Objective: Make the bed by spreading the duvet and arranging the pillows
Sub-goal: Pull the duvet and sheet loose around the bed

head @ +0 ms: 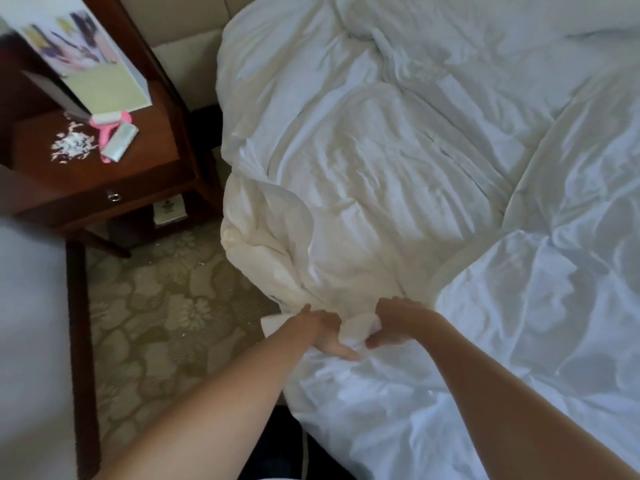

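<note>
The white duvet is spread in rumpled folds over the bed, one bunched edge hanging at the near side. A wooden nightstand stands just beside the bed. A fold of that edge is gripped by the left hand and pinched by the right hand, fingers curled.

Nightstand: dark wood, beside bed.
On top: paper bag, pink item, white scraps.
Floor: patterned carpet.
</note>
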Demonstrator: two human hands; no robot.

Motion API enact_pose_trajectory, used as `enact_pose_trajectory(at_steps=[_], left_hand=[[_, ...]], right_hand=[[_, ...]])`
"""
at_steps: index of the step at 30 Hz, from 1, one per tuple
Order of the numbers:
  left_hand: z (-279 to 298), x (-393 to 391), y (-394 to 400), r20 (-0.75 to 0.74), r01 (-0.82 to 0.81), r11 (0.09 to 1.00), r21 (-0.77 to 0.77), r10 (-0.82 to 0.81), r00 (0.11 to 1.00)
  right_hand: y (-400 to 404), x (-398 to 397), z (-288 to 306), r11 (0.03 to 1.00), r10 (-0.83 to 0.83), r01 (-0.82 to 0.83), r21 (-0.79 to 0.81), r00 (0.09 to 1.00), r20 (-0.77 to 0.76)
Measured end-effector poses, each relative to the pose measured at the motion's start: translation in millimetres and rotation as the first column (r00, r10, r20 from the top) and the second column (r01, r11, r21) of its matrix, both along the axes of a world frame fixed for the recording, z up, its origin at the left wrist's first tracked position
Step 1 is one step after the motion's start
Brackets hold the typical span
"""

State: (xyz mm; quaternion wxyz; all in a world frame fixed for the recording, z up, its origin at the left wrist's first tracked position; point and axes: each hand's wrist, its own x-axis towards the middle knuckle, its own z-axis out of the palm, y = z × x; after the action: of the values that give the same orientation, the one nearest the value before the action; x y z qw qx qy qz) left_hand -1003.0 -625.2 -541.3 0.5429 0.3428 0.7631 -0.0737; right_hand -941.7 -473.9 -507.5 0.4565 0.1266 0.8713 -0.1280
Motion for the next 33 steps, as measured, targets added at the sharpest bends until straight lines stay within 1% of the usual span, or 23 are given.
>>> enact_pose_trajectory(at_steps=[3,5,8,10,14,16,19,21,22,24,26,28,31,33], left_hand=[[17,51,-25,0.073,-0.137,0.989,0.058,0.133,0.988],[28,82,-40,0.02,-0.17,0.981,0.095,0.169,0.985],[45,119,-59,-0.117,-0.178,0.968,0.174,0.2,0.973],[56,139,-69,-0.164,-0.191,0.961,0.202,0.225,0.961],[77,186,-89,-0.205,-0.237,0.935,0.262,0.294,0.934],[91,217,-99,-0.177,-0.269,0.92,0.285,0.326,0.929],[107,269,-116,-0.107,-0.242,0.942,0.233,0.272,0.956],[113,305,-128,-0.102,-0.184,0.96,0.209,0.208,0.973],[116,326,-136,-0.104,-0.176,0.961,0.212,0.201,0.974],[108,343,-146,-0.143,-0.195,0.95,0.245,0.235,0.962],[109,364,-161,-0.243,-0.21,0.916,0.341,0.301,0.922],[110,386,-167,-0.292,-0.233,0.876,0.421,0.375,0.88],[114,421,-164,-0.262,-0.309,0.827,0.47,0.464,0.846],[114,441,-160,-0.205,-0.393,0.747,0.536,0.567,0.798]], right_hand=[[-12,41,19,0.999,0.0,0.002,-0.043,0.999,0.048],[-23,61,33,0.999,0.018,-0.016,-0.046,0.998,0.053],[-41,85,57,0.997,0.073,-0.073,-0.012,0.997,0.01],[-52,100,69,0.995,0.103,-0.103,0.015,0.995,-0.013],[-73,134,93,0.979,0.188,-0.182,0.092,0.98,-0.064],[-84,159,105,0.964,0.234,-0.221,0.146,0.97,-0.073],[-93,211,121,0.948,0.266,-0.252,0.195,0.963,-0.048],[-92,251,128,0.946,0.257,-0.244,0.214,0.966,-0.03],[-91,274,134,0.947,0.244,-0.232,0.222,0.969,-0.027],[-83,298,136,0.949,0.223,-0.196,0.245,0.971,-0.086],[-77,332,147,0.951,0.206,-0.152,0.269,0.961,-0.183],[-70,366,156,0.957,0.168,-0.086,0.275,0.942,-0.289],[-64,402,165,0.965,0.144,-0.042,0.258,0.91,-0.389],[-64,418,171,0.97,0.128,-0.02,0.241,0.888,-0.442]])
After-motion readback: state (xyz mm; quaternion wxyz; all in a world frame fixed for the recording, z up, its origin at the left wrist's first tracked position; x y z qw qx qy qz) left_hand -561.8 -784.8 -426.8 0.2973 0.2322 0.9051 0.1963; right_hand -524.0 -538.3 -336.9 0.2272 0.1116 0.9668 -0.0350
